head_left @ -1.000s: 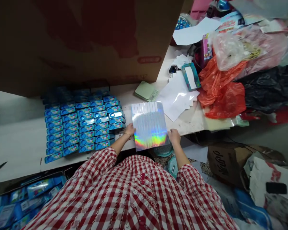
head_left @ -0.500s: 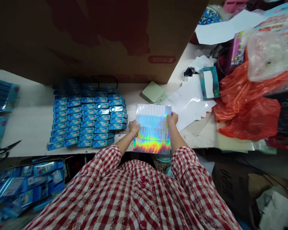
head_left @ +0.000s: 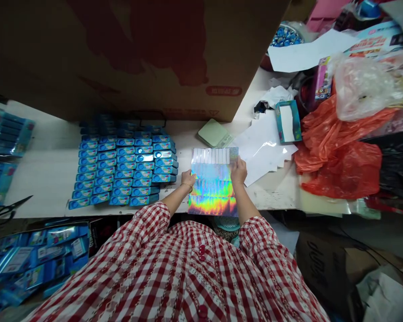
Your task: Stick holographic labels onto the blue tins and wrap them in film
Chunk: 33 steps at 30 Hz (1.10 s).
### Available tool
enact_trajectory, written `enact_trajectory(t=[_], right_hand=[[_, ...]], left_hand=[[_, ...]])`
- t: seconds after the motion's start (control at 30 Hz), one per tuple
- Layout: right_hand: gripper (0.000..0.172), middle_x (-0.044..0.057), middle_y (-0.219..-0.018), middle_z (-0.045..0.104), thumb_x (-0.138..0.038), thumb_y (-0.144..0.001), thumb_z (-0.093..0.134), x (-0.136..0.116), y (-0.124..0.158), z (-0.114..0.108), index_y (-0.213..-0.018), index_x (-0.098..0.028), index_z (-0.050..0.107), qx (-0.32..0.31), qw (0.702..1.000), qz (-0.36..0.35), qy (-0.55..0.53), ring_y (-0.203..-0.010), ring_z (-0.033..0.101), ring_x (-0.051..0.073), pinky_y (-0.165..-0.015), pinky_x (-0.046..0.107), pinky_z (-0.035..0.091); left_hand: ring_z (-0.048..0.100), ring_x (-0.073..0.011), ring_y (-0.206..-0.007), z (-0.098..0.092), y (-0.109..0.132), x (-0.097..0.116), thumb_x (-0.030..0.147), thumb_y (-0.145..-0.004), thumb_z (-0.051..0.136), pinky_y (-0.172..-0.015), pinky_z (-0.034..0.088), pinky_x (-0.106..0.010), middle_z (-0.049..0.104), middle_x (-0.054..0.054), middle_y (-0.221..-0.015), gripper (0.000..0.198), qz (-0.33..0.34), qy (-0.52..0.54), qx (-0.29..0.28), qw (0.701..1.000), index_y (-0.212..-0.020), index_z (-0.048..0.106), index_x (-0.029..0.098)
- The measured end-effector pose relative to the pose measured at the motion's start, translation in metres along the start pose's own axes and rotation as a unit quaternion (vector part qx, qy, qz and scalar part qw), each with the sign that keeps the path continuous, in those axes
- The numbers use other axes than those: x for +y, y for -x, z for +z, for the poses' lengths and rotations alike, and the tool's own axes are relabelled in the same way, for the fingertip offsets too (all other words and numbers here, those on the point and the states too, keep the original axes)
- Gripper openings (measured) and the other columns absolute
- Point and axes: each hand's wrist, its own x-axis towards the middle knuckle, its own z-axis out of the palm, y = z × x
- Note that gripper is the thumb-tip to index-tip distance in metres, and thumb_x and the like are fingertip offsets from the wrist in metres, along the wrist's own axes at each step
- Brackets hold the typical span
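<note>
Through my remote view, the shiny sheet (head_left: 213,181) lies central, my left hand (head_left: 187,178) clamped on its 9 o'clock side, my right hand (head_left: 239,171) on its 3 o'clock side. Surrounding obstacles: rows of blue boxes (head_left: 123,163), 9 o'clock; large carton (head_left: 154,58), 11; scale (head_left: 214,133), 12; white paper (head_left: 255,143), 2; red bag (head_left: 347,165), 3. The sheet's 6 o'clock end reaches the worktop's (head_left: 50,179) front edge; a narrow strip separates sheet and boxes.
</note>
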Motion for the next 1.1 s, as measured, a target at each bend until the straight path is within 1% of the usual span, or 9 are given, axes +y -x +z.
enact_trajectory(t=[0.2,0.33,0.43,0.6,0.73,0.83,0.9,1.0,1.1], right_hand=[[0.042,0.009,-0.092,0.069,-0.034,-0.076,0.044,0.011,-0.009,-0.001,-0.103,-0.012,0.067,-0.004,0.981,0.126,-0.147,-0.087,0.061,0.021,-0.082,0.031,0.046],[0.036,0.007,-0.08,0.07,-0.039,-0.067,0.054,0.015,-0.012,-0.007,-0.084,-0.011,0.069,-0.017,0.964,0.144,-0.224,-0.078,0.062,0.019,-0.073,0.028,0.047],[0.036,0.005,-0.073,0.068,-0.042,-0.062,0.06,0.014,-0.009,-0.01,-0.079,-0.011,0.067,-0.002,0.95,0.162,-0.266,-0.07,0.06,0.017,-0.066,0.027,0.047],[0.043,0.002,-0.064,0.063,-0.049,-0.056,0.065,0.016,-0.01,-0.024,-0.076,-0.012,0.065,-0.012,0.946,0.169,-0.276,-0.06,0.056,0.015,-0.058,0.027,0.046],[0.057,0.01,-0.096,0.066,-0.05,-0.06,0.064,0.014,-0.021,-0.049,-0.103,-0.011,0.063,-0.002,0.967,0.096,-0.235,-0.079,0.061,0.018,-0.073,0.031,0.049],[0.067,0.014,-0.127,0.053,-0.048,-0.065,0.064,0.0,-0.032,-0.073,-0.122,-0.015,0.054,0.006,0.978,-0.014,-0.206,-0.106,0.056,0.022,-0.092,0.037,0.044],[0.068,0.012,-0.135,0.047,-0.046,-0.066,0.066,-0.017,-0.039,-0.09,-0.127,-0.019,0.051,-0.011,0.978,-0.095,-0.188,-0.118,0.049,0.023,-0.097,0.04,0.04],[0.052,0.007,-0.118,0.06,-0.042,-0.068,0.069,-0.051,-0.046,-0.113,-0.115,-0.022,0.061,-0.055,0.96,-0.18,-0.207,-0.108,0.055,0.021,-0.093,0.039,0.044],[0.02,0.002,-0.083,0.069,-0.037,-0.073,0.066,-0.092,-0.033,-0.132,-0.084,-0.021,0.071,-0.093,0.933,-0.214,-0.276,-0.081,0.062,0.017,-0.078,0.033,0.05]], left_hand=[[0.058,-0.02,-0.082,-0.003,-0.002,0.006,0.019,-0.068,0.054,-0.063,0.04,-0.023,0.063,-0.006,-0.071,0.013,0.017,-0.036,0.035,0.999,-0.075,0.065,0.014],[0.06,-0.0207,-0.081,-0.002,0.0,0.009,0.019,-0.069,0.056,-0.064,0.041,-0.024,0.064,-0.008,-0.069,0.009,0.025,-0.037,0.032,0.998,-0.066,0.063,0.014],[0.061,-0.0204,-0.082,-0.002,0.001,0.011,0.021,-0.069,0.061,-0.068,0.043,-0.025,0.066,-0.008,-0.075,0.008,0.026,-0.031,0.042,0.998,-0.071,0.063,0.014],[0.059,-0.0213,-0.087,-0.007,0.002,0.03,0.026,-0.063,0.071,-0.071,0.044,-0.028,0.066,-0.008,-0.087,0.029,0.026,0.024,0.074,0.997,-0.088,0.061,0.013],[0.059,-0.0182,-0.081,-0.015,0.011,0.052,0.028,-0.07,0.065,-0.07,0.045,-0.027,0.065,-0.005,-0.08,0.025,0.062,0.129,-0.004,0.99,-0.09,0.062,0.012],[0.059,-0.018,-0.082,-0.03,0.029,0.062,0.036,-0.067,0.068,-0.075,0.045,-0.028,0.065,-0.004,-0.079,0.037,0.128,0.203,-0.095,0.966,-0.094,0.061,0.012],[0.059,-0.0196,-0.089,-0.045,0.043,0.064,0.04,-0.063,0.072,-0.081,0.045,-0.031,0.066,-0.005,-0.085,0.045,0.177,0.233,-0.147,0.945,-0.095,0.061,0.012],[0.058,-0.0217,-0.097,-0.071,0.064,0.063,0.046,-0.062,0.072,-0.091,0.042,-0.035,0.067,-0.006,-0.093,0.048,0.212,0.239,-0.144,0.937,-0.095,0.061,0.013],[0.058,-0.0229,-0.102,-0.097,0.085,0.06,0.053,-0.066,0.067,-0.095,0.041,-0.038,0.066,-0.008,-0.1,0.055,0.229,0.215,-0.067,0.947,-0.103,0.059,0.014]])
